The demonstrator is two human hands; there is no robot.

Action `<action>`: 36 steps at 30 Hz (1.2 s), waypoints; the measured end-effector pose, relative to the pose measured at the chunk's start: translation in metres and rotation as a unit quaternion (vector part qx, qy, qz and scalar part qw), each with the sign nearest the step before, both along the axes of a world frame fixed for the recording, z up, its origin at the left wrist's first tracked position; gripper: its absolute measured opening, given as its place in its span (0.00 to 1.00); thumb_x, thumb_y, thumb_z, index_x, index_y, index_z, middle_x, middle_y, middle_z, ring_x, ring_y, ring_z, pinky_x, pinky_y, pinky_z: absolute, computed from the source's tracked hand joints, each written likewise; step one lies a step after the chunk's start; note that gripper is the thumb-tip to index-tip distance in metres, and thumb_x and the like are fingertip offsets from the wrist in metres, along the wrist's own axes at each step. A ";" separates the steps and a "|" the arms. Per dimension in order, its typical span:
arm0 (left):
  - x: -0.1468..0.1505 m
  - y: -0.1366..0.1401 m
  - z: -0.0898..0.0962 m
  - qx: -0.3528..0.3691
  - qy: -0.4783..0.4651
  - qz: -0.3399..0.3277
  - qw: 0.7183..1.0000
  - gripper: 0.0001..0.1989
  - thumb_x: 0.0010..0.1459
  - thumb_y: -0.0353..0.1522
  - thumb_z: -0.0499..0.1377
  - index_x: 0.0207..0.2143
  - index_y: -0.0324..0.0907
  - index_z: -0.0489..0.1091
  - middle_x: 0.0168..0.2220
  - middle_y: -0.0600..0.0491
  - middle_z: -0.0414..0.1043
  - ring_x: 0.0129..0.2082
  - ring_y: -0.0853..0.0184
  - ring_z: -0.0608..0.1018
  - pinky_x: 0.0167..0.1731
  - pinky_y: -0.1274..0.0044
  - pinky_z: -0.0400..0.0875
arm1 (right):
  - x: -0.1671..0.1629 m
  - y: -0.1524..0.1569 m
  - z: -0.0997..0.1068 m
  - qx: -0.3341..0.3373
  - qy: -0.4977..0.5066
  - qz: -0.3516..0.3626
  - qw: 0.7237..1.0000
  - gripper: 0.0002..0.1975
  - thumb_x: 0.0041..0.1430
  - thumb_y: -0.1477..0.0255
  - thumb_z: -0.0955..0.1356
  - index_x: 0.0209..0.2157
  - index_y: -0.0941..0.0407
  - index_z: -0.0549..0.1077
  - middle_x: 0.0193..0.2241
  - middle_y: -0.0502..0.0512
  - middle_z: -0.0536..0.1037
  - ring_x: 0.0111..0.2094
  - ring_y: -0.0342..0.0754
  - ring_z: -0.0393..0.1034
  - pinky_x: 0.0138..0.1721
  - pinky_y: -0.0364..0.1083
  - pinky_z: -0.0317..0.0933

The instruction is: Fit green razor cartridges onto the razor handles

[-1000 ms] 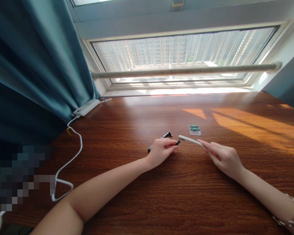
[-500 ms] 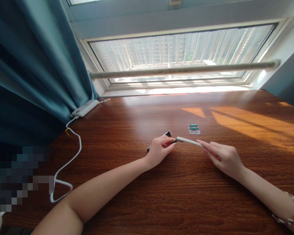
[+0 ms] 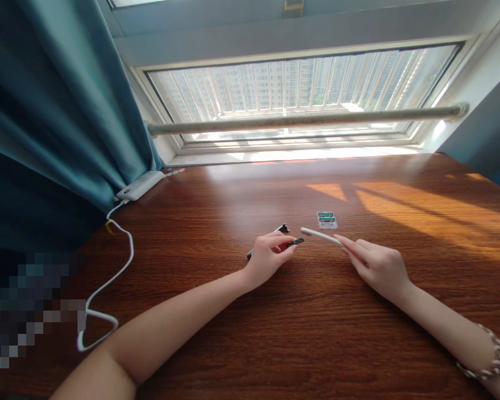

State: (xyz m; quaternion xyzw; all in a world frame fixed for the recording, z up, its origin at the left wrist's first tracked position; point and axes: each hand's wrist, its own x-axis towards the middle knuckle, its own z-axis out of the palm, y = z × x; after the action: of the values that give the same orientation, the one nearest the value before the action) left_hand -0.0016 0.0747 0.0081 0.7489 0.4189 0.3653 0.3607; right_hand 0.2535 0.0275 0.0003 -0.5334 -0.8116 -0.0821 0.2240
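My left hand (image 3: 267,259) pinches a small black razor head (image 3: 295,242) between thumb and fingers. Behind that hand a black and silver razor handle (image 3: 282,228) lies on the table, its middle hidden by my fingers. My right hand (image 3: 379,264) is closed on the end of a white toothbrush (image 3: 323,235). The toothbrush's dark bristles face down, a little above and to the right of the razor head, with a small gap between them. Beyond the toothbrush sits a clear plastic case (image 3: 327,220) with green-striped razor heads in it.
The wooden table (image 3: 316,333) reaches to a window (image 3: 300,89) with a pipe (image 3: 308,119) across it. At the left, a blue curtain (image 3: 66,94) hangs over the table's edge. A white power bank (image 3: 141,185) with a white cable (image 3: 127,266) lies beside it.
The toothbrush has lifted off the razor head and its bristles now show apart from it. My left hand keeps the razor head. The whole view has shifted slightly.
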 end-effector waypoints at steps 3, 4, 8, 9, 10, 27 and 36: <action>0.000 0.000 0.000 0.000 -0.006 -0.004 1.000 0.12 0.51 0.35 0.55 0.35 0.38 0.73 0.27 0.51 0.69 0.24 0.74 0.68 0.21 0.83 0.62 | 0.000 -0.001 0.002 0.000 0.017 0.019 1.000 0.18 0.59 0.71 0.60 0.51 0.51 0.65 0.21 0.48 0.71 0.23 0.39 0.65 0.26 0.38 0.53; 0.000 0.000 0.000 0.001 -0.009 -0.004 1.000 0.12 0.51 0.35 0.55 0.35 0.39 0.73 0.27 0.51 0.69 0.24 0.74 0.67 0.21 0.83 0.62 | 0.000 -0.001 0.003 -0.005 0.013 0.038 0.999 0.18 0.58 0.71 0.60 0.51 0.51 0.64 0.21 0.48 0.71 0.23 0.38 0.64 0.27 0.38 0.53; 0.001 0.000 0.000 0.000 -0.014 0.005 1.000 0.11 0.51 0.34 0.56 0.34 0.39 0.73 0.27 0.52 0.68 0.22 0.75 0.66 0.20 0.84 0.62 | -0.004 -0.005 0.006 0.000 -0.011 0.040 0.999 0.19 0.58 0.72 0.60 0.52 0.49 0.64 0.20 0.48 0.70 0.23 0.39 0.64 0.28 0.39 0.52; 0.001 0.000 0.000 -0.001 -0.015 0.005 1.000 0.11 0.51 0.34 0.56 0.34 0.39 0.73 0.27 0.52 0.69 0.23 0.75 0.66 0.20 0.84 0.62 | -0.004 -0.005 0.006 0.007 -0.010 0.026 1.000 0.19 0.58 0.72 0.60 0.52 0.50 0.64 0.20 0.48 0.70 0.24 0.39 0.64 0.28 0.39 0.52; 0.001 0.000 0.000 -0.003 -0.016 0.004 1.000 0.11 0.51 0.34 0.56 0.34 0.38 0.73 0.27 0.52 0.69 0.23 0.75 0.67 0.20 0.84 0.62 | -0.004 -0.006 0.006 0.013 -0.008 0.018 1.000 0.19 0.58 0.72 0.60 0.52 0.50 0.64 0.21 0.49 0.70 0.24 0.39 0.64 0.28 0.39 0.52; 0.000 -0.002 0.000 0.001 -0.016 -0.002 1.000 0.10 0.51 0.34 0.55 0.32 0.38 0.72 0.27 0.52 0.69 0.22 0.75 0.67 0.19 0.84 0.63 | -0.005 -0.006 0.003 0.037 -0.009 -0.016 0.999 0.18 0.57 0.70 0.62 0.50 0.48 0.66 0.20 0.47 0.70 0.24 0.39 0.63 0.29 0.40 0.50; 0.000 -0.001 -0.001 0.001 -0.015 0.000 1.000 0.11 0.51 0.34 0.56 0.33 0.38 0.72 0.27 0.52 0.69 0.21 0.76 0.66 0.19 0.84 0.63 | -0.005 -0.007 0.003 0.034 -0.019 0.011 0.999 0.19 0.57 0.70 0.62 0.51 0.47 0.64 0.20 0.47 0.70 0.24 0.39 0.63 0.30 0.40 0.51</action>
State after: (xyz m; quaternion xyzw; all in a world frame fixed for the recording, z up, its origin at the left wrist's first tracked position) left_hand -0.0014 0.0735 0.0075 0.7440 0.4126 0.3771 0.3662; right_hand 0.2481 0.0210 0.0034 -0.5148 -0.8183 -0.1175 0.2271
